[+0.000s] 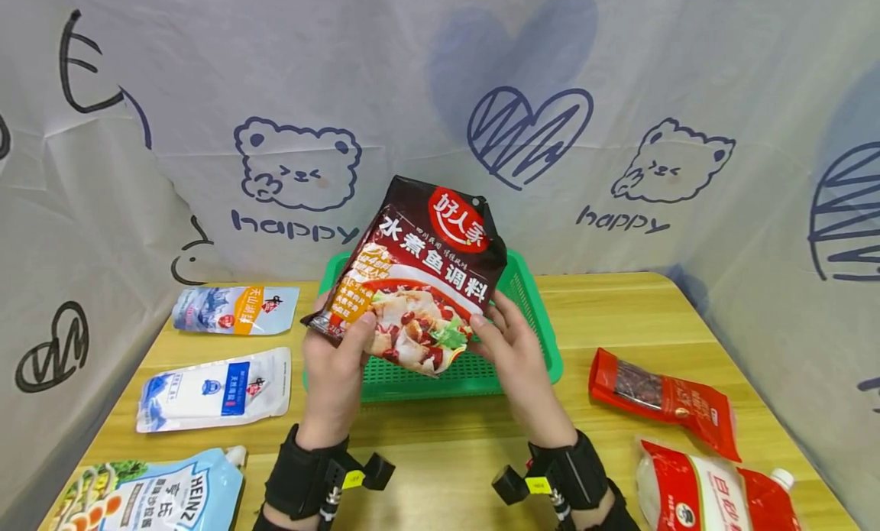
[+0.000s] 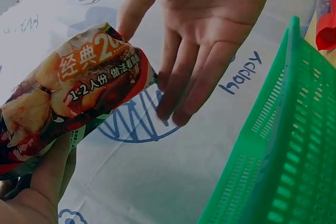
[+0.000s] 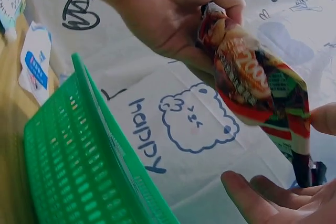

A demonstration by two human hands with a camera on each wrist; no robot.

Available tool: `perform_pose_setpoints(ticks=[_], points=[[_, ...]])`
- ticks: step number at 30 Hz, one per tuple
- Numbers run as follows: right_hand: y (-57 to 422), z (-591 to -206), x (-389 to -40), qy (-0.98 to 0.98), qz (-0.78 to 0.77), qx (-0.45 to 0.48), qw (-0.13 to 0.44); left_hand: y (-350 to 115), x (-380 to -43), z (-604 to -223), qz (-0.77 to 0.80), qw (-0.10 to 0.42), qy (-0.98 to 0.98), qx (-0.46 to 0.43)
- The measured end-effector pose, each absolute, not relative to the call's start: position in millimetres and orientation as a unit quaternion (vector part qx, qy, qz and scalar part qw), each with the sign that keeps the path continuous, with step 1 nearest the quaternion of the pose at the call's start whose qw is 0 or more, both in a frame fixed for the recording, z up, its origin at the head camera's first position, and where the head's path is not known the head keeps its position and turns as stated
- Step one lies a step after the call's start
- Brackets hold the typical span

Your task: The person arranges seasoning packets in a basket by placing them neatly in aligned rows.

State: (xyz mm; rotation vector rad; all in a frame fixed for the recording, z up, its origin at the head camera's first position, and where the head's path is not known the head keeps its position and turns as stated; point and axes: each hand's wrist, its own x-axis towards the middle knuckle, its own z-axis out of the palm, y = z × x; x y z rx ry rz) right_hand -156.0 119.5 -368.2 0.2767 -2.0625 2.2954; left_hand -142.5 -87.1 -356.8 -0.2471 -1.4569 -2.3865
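A dark red seasoning packet [image 1: 426, 275] with a picture of fish on its front is raised in front of me, tilted, above a green basket [image 1: 426, 390]. My left hand [image 1: 335, 370] grips its lower left corner, thumb on the front. At the lower right edge my right hand [image 1: 517, 355] holds it between thumb and fingers. The left wrist view shows that right hand [image 2: 210, 30] with its outer fingers stretched past the packet [image 2: 79, 87]. In the right wrist view, my left hand [image 3: 163, 14] curls round the other end of the packet [image 3: 247, 72].
Left of the basket lie an orange-and-blue pouch [image 1: 237, 311], a white-and-blue pouch [image 1: 216, 390] and a Heinz pouch [image 1: 165, 493]. To the right are a red pouch with a clear window [image 1: 667, 401] and a red-and-white spouted bag [image 1: 718, 489]. A printed cloth [image 1: 426, 72] hangs behind the wooden table [image 1: 591, 309].
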Motion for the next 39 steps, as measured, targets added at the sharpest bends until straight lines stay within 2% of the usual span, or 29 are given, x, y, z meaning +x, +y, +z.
perform_pose_setpoints(ticks=[5, 18, 32, 39], points=[[118.1, -368.8, -154.9, -0.645, 0.759, 0.089, 0.01, -80.5, -142.7, -360.3, -0.832, 0.168, -0.519, -0.097], [117.9, -367.4, -155.0, -0.601, 0.794, 0.088, 0.029, -74.9, -144.8, -364.5, -0.834, 0.143, -0.523, -0.106], [127.3, -359.8, -153.0, -0.569, 0.814, 0.086, 0.078, -82.9, -147.9, -366.0, -0.81, 0.092, -0.558, -0.156], [134.4, -354.7, -150.4, -0.573, 0.807, 0.093, 0.104, -94.4, -151.6, -366.6, -0.793, 0.115, -0.575, -0.163]])
